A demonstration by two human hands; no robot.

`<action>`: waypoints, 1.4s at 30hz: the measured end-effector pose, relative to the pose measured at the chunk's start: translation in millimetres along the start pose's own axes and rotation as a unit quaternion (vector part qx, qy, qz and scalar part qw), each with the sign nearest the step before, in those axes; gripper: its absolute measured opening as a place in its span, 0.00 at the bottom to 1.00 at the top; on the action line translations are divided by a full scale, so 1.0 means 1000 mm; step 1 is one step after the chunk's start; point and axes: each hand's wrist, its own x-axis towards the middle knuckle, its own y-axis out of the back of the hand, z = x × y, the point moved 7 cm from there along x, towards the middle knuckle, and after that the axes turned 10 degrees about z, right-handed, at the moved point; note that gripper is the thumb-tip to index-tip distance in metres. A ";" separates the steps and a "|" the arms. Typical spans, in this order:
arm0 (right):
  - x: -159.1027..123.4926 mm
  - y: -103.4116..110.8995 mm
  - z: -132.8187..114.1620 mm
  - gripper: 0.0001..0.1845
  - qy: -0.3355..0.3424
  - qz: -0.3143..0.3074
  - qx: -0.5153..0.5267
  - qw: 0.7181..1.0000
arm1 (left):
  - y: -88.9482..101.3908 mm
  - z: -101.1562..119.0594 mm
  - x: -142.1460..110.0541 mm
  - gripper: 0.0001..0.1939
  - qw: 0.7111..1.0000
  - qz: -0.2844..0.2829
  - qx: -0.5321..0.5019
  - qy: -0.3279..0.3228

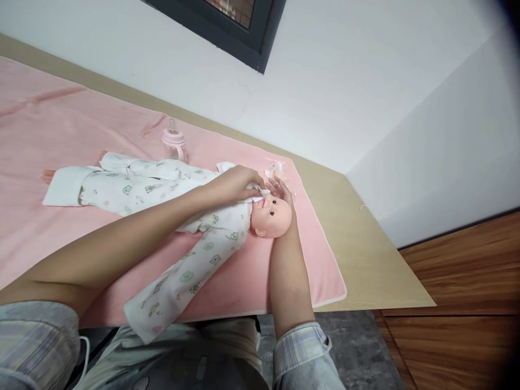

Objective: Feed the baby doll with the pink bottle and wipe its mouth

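Note:
A bald baby doll (271, 219) lies on its back on a pink blanket (227, 292), its head toward the right. It wears a white printed outfit (211, 246), with one long sleeve hanging past the table's front edge. My left hand (238, 184) reaches across the doll's chest, fingers pinched on a white cloth (262, 193) at its mouth and chin. Beyond the doll's head, my right hand (283, 189) has its fingers stretched out, and its forearm passes beside the head. Whether the right palm touches the head is hidden.
A pink-topped baby bottle (174, 142) stands behind the doll's body. A small clear plastic packet (277, 167) lies beyond my right hand. The wooden tabletop (345, 244) shows at right, with a white wall (317, 92) behind and wooden panelling (467, 281) farther right.

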 end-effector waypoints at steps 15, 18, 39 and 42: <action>0.032 0.012 0.017 0.14 0.016 -0.055 -0.029 0.998 | -0.005 0.019 -0.005 0.10 0.999 -0.029 -0.026 -0.020; 0.030 0.011 0.016 0.16 0.018 -0.058 -0.023 0.998 | -0.003 0.017 -0.005 0.11 0.999 -0.016 -0.030 -0.014; -0.003 0.003 0.003 0.17 0.010 -0.013 -0.016 1.000 | 0.008 -0.007 -0.001 0.13 0.997 -0.044 -0.059 0.019; 0.000 0.004 0.004 0.16 0.003 -0.009 -0.018 1.000 | 0.005 -0.009 -0.003 0.13 0.995 -0.071 -0.064 0.020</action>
